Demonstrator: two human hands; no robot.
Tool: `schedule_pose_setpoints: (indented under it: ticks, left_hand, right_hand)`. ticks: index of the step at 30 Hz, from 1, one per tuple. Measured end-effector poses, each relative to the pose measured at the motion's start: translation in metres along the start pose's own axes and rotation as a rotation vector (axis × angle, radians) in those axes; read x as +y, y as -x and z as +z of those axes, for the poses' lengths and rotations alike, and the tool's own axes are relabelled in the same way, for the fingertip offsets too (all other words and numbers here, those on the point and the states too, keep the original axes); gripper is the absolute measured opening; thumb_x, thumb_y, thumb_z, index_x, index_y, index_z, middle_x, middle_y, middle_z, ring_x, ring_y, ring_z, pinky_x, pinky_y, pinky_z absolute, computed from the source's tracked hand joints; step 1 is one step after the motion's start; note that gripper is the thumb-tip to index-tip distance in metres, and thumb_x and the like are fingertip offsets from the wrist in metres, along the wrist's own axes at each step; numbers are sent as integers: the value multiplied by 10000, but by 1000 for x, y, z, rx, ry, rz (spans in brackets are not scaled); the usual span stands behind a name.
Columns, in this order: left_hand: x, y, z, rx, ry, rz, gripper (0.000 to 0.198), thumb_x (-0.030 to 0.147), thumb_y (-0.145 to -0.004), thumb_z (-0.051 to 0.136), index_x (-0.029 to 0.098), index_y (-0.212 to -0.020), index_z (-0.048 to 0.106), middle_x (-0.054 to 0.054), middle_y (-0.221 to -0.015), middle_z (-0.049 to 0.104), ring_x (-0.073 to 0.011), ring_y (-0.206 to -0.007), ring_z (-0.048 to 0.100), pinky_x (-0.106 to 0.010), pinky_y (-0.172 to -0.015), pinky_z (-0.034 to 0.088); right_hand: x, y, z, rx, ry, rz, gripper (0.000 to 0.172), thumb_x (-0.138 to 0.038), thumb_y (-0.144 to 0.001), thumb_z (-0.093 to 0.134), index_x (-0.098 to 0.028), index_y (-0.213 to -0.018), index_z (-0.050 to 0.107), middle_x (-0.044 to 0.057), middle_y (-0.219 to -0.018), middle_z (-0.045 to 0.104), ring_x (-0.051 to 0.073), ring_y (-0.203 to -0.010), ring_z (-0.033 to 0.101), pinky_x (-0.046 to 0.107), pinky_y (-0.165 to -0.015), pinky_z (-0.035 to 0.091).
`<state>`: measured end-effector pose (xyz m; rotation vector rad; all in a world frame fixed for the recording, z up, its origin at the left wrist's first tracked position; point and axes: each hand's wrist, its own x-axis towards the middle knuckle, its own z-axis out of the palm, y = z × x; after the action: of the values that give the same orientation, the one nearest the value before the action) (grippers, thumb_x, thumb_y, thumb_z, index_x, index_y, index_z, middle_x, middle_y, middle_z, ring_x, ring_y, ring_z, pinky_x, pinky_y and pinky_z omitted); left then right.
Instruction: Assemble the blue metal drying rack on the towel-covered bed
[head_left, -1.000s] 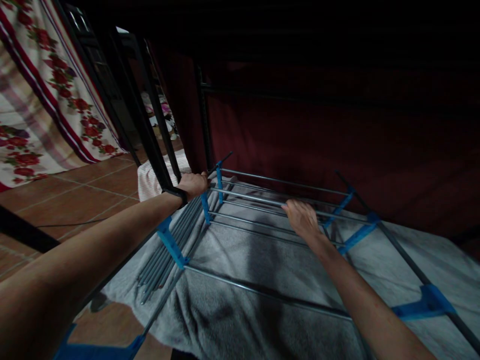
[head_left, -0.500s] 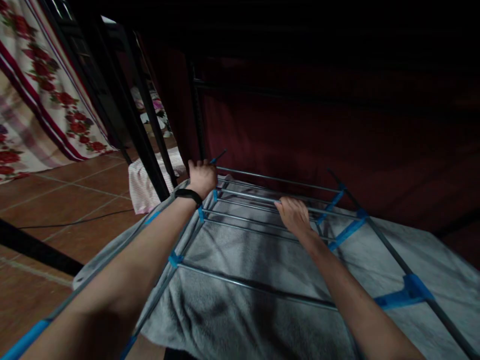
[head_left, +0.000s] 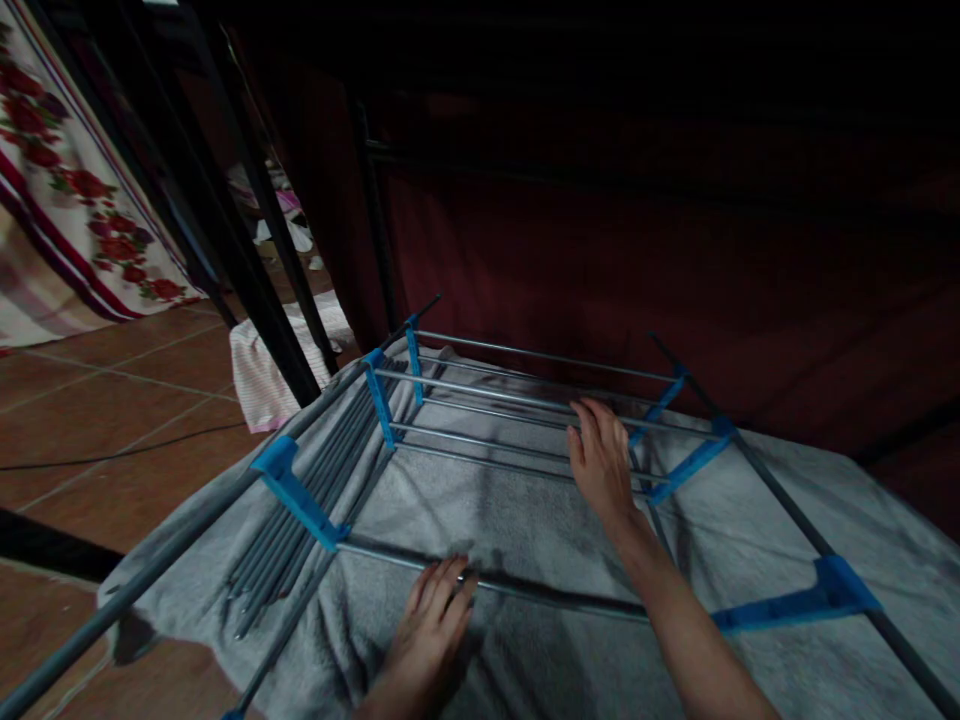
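Observation:
A rack frame of grey metal tubes with blue plastic brackets [head_left: 300,500] lies on a grey blanket [head_left: 517,530]. My left hand [head_left: 435,620] is low in the middle, fingers stretched out at the front crossbar [head_left: 555,595], not wrapped around it. Farther up, my right hand [head_left: 604,460] reaches over the rear rods with its fingers loosely extended. Its fingertips are at the upper rod [head_left: 487,390]; I cannot tell whether they press on it. On the left, several loose grey tubes [head_left: 307,500] lie bunched on the blanket beneath the frame's side.
A dark red cloth [head_left: 600,270] hangs behind the frame. Black metal posts [head_left: 277,230] stand at the left, beside a striped cloth [head_left: 259,370] near the floor. A black cable [head_left: 127,455] crosses the tiled floor [head_left: 97,400]; a floral curtain [head_left: 97,220] hangs beyond.
My left hand has left the frame's far left corner and come back to the front crossbar, uncovering the loose tubes. My right hand has loosened from the rod, its fingers straighter.

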<state>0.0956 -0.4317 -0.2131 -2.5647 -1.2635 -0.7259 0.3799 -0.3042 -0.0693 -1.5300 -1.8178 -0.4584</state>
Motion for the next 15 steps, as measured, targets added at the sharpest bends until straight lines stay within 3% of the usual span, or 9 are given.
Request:
schedule_pose_setpoints:
  ticks: [2, 5, 10, 15]
  left_hand:
    - [-14, 28, 3, -2, -21, -14, 432, 149, -895, 469, 229, -1312, 551, -88, -1336, 583, -231, -1244, 530, -390, -1022, 460]
    - [-27, 50, 10, 26, -50, -19, 424, 166, -897, 466, 240, -1303, 562, -68, -1290, 620, -210, -1217, 556, -344, -1029, 459]
    - [-23, 54, 24, -4, -39, -34, 386, 213, -887, 461, 244, -1245, 602, -60, -1260, 640, -210, -1182, 585, -339, -1027, 478]
    - [-29, 47, 19, 6, -54, 3, 494, 238, -884, 476, 216, -1377, 471, -69, -1288, 625, -195, -1189, 583, -298, -969, 513]
  right_hand:
    - [-2, 38, 2, 76, -82, 115, 387, -268, -972, 339, -213, -1338, 454, 132, -1359, 471, 254, -1297, 403, 470, -1045, 354]
    - [-3, 113, 8, 49, -156, 265, 385, -290, -960, 368, -241, -1332, 452, 127, -1354, 465, 266, -1289, 423, 498, -1025, 397]
    - [10, 227, 4, -84, -87, 270, 384, -333, -956, 395, -246, -1322, 472, 140, -1304, 527, 293, -1215, 517, 483, -951, 474]
    - [38, 290, -19, -129, 60, 307, 449, -465, -938, 420, -231, -1314, 491, 146, -1256, 584, 296, -1106, 605, 438, -865, 538]
